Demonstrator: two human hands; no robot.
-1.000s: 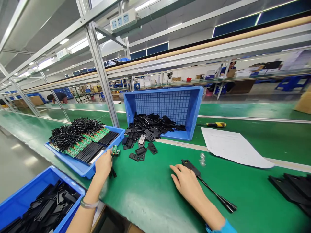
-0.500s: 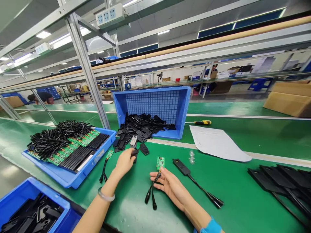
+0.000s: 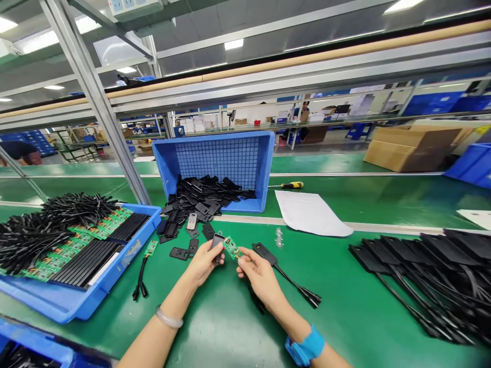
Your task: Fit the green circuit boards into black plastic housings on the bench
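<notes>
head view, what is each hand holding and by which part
The left hand holds a dark casing by its near end; the right hand holds a green circuit board at its cable end.

A black casing point(image 3: 217, 242) is held tilted, its looped end toward one o'clock, while just beside it at four o'clock a held green circuit board point(image 3: 231, 248) slants from eleven to five, its black leads point(image 3: 258, 302) hanging toward five o'clock, partly hidden.
</notes>
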